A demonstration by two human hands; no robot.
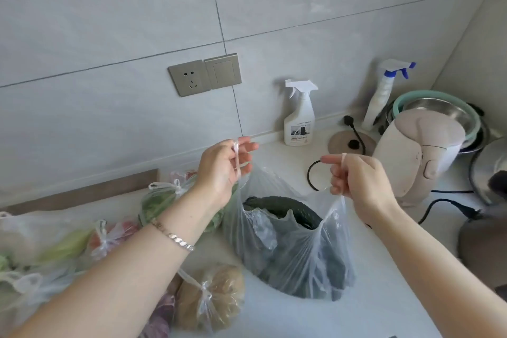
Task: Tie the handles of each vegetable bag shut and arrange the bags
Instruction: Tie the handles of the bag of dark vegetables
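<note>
- The bag (290,244) I am working on stands in the middle of the surface (378,315). Its bottom rests there and its mouth gapes open between my hands.
- My left hand (223,170) pinches the left handle (236,158), which runs up between my fingers. My right hand (356,178) is curled round the right handle (343,163). Both handles are pulled up and well apart.
- The plastic is thin, see-through and limp. It creases wherever I tug, so I expect it to stretch or tear if I jerk it.
- Inside lie dark green vegetables (282,207), long ones that look like cucumbers. I judge the load fairly heavy for so flimsy a film, so I would rather leave the weight on the surface than hoist it.
- The handles have bunched into narrow strips. They look smooth and likely slippery, so a pinch close to the ends, with fingers curled round, seems the surest hold for crossing them into a knot.
- The top of the vegetables sits near the mouth, which leaves little slack. The knot may need to sit high.
- To the left and near me lie bags knotted shut, among them a potato bag (216,299) and a leafy bag (162,200).
- A kettle (417,156) stands on the right, near my right hand.
</note>
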